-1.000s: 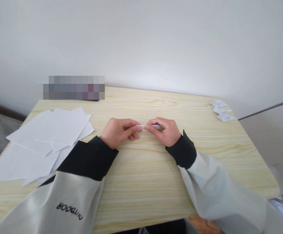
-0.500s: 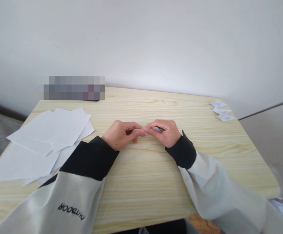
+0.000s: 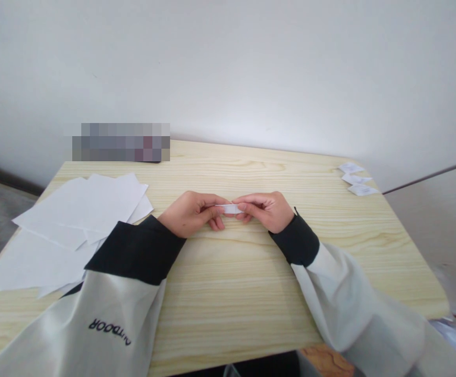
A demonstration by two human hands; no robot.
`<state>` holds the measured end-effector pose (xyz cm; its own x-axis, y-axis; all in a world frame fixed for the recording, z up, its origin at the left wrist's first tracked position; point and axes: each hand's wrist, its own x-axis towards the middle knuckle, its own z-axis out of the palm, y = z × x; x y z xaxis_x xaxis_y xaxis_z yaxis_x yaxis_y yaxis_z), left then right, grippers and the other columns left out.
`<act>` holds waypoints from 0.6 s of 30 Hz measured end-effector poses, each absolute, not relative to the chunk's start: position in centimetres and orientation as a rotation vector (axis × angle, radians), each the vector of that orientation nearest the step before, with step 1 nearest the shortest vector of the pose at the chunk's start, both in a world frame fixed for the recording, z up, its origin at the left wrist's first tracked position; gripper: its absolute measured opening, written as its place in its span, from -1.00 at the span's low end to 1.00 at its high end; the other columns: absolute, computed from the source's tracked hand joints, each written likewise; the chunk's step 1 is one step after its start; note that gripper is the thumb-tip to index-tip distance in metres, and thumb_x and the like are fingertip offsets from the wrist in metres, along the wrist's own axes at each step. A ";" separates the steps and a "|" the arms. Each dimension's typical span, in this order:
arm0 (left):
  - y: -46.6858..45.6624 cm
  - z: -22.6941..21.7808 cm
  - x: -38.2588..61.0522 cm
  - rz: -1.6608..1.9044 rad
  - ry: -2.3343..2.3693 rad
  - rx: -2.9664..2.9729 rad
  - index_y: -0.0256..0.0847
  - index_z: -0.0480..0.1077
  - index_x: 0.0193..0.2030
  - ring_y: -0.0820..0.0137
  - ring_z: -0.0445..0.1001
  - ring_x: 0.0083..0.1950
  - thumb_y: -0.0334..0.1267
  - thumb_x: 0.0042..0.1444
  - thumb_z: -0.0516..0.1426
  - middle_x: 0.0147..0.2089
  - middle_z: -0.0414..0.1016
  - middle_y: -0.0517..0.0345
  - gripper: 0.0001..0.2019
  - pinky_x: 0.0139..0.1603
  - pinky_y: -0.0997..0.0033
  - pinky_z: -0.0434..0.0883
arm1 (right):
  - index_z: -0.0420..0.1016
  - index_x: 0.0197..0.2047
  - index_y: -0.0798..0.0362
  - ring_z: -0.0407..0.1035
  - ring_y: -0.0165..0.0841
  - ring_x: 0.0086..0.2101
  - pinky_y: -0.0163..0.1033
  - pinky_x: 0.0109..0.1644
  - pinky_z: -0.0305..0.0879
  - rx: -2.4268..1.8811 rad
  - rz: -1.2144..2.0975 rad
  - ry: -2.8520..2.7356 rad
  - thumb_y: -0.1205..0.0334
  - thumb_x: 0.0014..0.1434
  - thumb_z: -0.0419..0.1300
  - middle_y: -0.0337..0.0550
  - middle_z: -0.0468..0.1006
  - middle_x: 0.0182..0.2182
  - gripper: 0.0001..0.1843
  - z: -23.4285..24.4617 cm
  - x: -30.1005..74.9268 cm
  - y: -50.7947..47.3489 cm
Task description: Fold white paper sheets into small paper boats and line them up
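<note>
A small folded piece of white paper [image 3: 231, 208] is held between my hands above the middle of the table. My left hand [image 3: 190, 213] pinches its left end between thumb and forefinger, the other fingers curled beneath. The right end is gripped the same way by my right hand [image 3: 265, 210]. Both ends of the paper are hidden under the fingers; a flat strip shows between the thumbs.
Loose white paper sheets [image 3: 90, 201] overlap at the left of the wooden table [image 3: 231, 303]. Several small folded paper pieces [image 3: 359, 179] lie in a row at the far right corner. A blurred-out object [image 3: 120, 146] stands at the back left, near the wall.
My hands have moved slightly apart, and the folded paper has turned so that more of its flat face shows between the thumbs. Both hands still pinch it.
</note>
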<state>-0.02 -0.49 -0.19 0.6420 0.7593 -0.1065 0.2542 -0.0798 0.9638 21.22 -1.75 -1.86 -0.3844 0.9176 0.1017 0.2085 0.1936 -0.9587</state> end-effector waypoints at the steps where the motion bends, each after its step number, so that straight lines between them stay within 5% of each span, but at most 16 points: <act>1: -0.6 -0.2 0.0 0.523 0.858 1.633 -0.32 0.45 -0.16 0.49 0.50 -0.52 -0.22 0.15 0.09 -0.53 0.53 0.16 -0.77 -0.45 0.56 0.46 | 0.59 -0.21 0.10 0.51 -0.42 -0.50 -0.34 -0.38 0.48 -1.066 1.236 -1.741 0.09 0.11 0.23 -0.19 0.63 -0.48 -0.72 -1.9 21.2 -1.8; 11: -1.6 -0.1 1.3 0.620 1.087 1.647 -0.32 0.47 -0.32 0.57 0.36 -0.65 -0.22 0.09 0.13 -0.61 0.47 0.21 -0.81 -0.62 0.66 0.31 | 0.60 -0.32 0.07 0.50 -0.43 -0.43 -0.39 -0.36 0.36 -1.056 0.792 -1.972 0.24 0.10 0.23 -0.18 0.64 -0.41 -0.87 -1.2 20.7 -2.2; 18: -1.0 -0.3 1.0 0.627 0.957 1.598 -0.34 0.45 -0.24 0.51 0.43 -0.58 -0.22 0.13 0.09 -0.56 0.50 0.17 -0.78 -0.54 0.58 0.40 | 0.59 -0.31 0.09 0.46 -0.45 -0.47 -0.37 -0.38 0.35 -1.103 0.907 -1.871 0.20 0.12 0.21 -0.18 0.63 -0.41 -0.83 -1.3 20.8 -2.1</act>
